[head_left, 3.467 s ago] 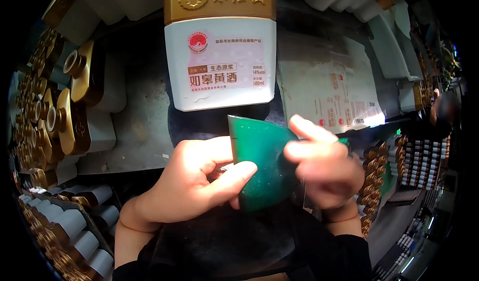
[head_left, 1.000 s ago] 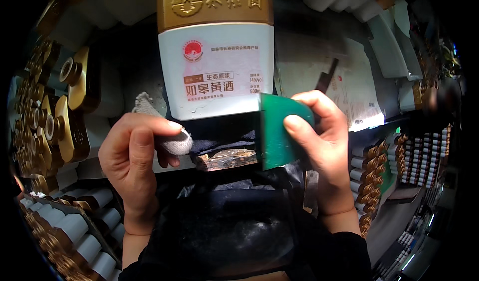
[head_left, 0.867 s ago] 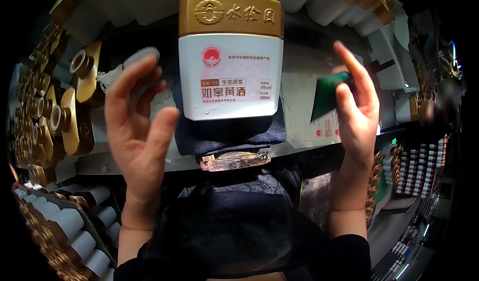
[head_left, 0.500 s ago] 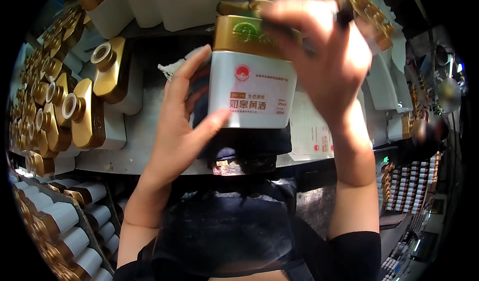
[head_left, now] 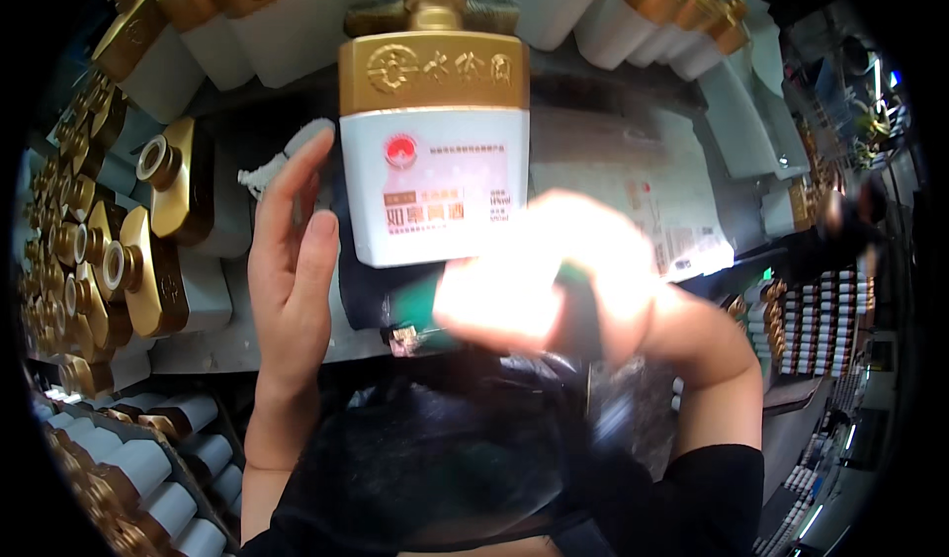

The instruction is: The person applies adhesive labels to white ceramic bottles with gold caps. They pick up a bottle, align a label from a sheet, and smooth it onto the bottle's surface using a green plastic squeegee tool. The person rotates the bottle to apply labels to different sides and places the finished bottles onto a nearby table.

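Observation:
A flat bottle (head_left: 445,167) with a gold shoulder and white body lies label side up on a dark pad (head_left: 361,290), neck pointing away from me. My left hand (head_left: 292,280) is at its left side, fingers stretched upward and thumb apart, holding nothing. Whether a fingertip touches the bottle I cannot tell. My right hand (head_left: 583,270), blurred and overexposed, is closed over the bottle's lower right corner. From its fist shows a tool with a green part (head_left: 415,303) and a dark part; its kind is smeared by motion.
Gold-topped bottles (head_left: 163,270) stand crowded to the left, and more (head_left: 287,23) line the back. A pale printed sheet (head_left: 682,211) lies right of the pad. Racked bottles (head_left: 138,478) fill the lower left. A bit of white cloth (head_left: 259,176) lies near my left fingers.
My right hand has swept down from the bottle's gold shoulder to its bottom edge. My left hand has let go of the bottle's side and drawn left. The bottle appears further left and straighter.

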`<control>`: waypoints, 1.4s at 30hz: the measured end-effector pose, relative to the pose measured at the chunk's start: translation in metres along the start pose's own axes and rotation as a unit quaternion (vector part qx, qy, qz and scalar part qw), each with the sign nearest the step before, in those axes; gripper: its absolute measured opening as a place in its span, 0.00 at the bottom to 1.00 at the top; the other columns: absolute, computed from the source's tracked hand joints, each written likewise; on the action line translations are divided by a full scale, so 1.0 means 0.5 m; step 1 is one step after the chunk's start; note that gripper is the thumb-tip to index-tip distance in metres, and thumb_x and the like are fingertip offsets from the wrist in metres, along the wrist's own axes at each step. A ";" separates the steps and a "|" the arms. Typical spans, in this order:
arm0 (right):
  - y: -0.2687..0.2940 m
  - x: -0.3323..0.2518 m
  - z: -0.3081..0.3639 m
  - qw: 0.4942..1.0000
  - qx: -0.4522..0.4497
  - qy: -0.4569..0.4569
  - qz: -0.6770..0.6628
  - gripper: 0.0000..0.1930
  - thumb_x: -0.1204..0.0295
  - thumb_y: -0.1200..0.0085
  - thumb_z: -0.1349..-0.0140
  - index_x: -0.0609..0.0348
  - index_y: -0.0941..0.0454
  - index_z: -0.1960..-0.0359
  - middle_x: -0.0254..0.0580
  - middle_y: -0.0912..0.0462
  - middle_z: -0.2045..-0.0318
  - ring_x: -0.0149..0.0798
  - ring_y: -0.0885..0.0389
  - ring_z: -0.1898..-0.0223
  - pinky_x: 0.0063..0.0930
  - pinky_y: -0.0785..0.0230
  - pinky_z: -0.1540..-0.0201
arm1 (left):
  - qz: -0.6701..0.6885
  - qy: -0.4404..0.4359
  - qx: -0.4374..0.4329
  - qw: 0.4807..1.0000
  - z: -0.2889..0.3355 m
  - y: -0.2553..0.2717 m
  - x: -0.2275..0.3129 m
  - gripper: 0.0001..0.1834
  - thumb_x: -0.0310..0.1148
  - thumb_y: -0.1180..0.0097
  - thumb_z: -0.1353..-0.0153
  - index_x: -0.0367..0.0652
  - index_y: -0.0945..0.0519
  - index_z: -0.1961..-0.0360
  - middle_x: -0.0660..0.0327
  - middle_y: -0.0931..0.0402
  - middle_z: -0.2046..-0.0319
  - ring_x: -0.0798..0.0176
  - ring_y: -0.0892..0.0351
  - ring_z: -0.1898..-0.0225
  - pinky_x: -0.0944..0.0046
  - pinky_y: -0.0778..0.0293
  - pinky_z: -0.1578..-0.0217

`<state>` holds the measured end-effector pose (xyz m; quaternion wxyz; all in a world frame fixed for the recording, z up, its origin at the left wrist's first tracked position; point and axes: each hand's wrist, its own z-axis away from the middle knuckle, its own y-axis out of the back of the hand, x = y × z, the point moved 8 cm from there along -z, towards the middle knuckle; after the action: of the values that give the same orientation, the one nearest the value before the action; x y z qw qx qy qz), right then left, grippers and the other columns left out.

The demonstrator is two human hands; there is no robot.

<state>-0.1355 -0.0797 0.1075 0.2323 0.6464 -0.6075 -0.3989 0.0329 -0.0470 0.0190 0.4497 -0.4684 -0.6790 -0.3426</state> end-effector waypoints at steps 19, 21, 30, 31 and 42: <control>-0.020 0.037 0.005 0.998 0.043 -0.003 0.048 0.20 0.70 0.38 0.43 0.56 0.24 0.48 0.39 0.20 0.73 0.40 0.18 0.70 0.31 0.23 0.64 | -0.174 -0.019 0.012 0.984 -0.006 -0.036 0.020 0.28 0.29 0.54 0.30 0.39 0.39 0.30 0.50 0.35 0.36 0.57 0.37 0.35 0.61 0.45 0.34; -0.026 0.066 -0.079 0.991 0.110 0.004 0.079 0.16 0.71 0.38 0.44 0.56 0.23 0.53 0.38 0.21 0.75 0.40 0.18 0.70 0.31 0.23 0.69 | -0.064 0.014 0.026 0.997 -0.004 -0.001 -0.008 0.25 0.28 0.57 0.29 0.38 0.35 0.32 0.52 0.33 0.36 0.60 0.36 0.34 0.62 0.45 0.34; -0.065 -0.028 -0.036 0.990 0.071 0.025 -0.119 0.07 0.77 0.36 0.50 0.57 0.19 0.67 0.33 0.23 0.79 0.36 0.22 0.78 0.29 0.25 0.69 | -0.035 0.014 0.077 0.996 0.001 0.064 0.002 0.22 0.28 0.61 0.28 0.35 0.32 0.35 0.53 0.33 0.35 0.59 0.36 0.32 0.57 0.43 0.32; -0.028 0.007 -0.065 0.992 0.114 0.042 -0.036 0.09 0.77 0.36 0.49 0.57 0.18 0.65 0.33 0.20 0.76 0.37 0.21 0.76 0.30 0.24 0.68 | -0.038 0.004 0.065 0.997 -0.006 0.057 0.003 0.22 0.29 0.61 0.28 0.34 0.32 0.35 0.52 0.33 0.35 0.59 0.36 0.33 0.57 0.42 0.33; 0.027 0.084 0.204 0.896 0.010 -0.285 -0.340 0.08 0.73 0.41 0.37 0.58 0.19 0.58 0.42 0.18 0.65 0.39 0.19 0.61 0.29 0.28 0.54 | -0.105 -0.042 0.040 0.993 -0.061 0.013 0.022 0.25 0.32 0.66 0.27 0.28 0.39 0.33 0.49 0.39 0.32 0.56 0.39 0.31 0.56 0.48 0.30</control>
<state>-0.2275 -0.1035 0.0498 -0.1069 0.6749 -0.3947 -0.6143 0.0462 -0.0682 0.0402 0.4011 -0.3897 -0.7558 -0.3406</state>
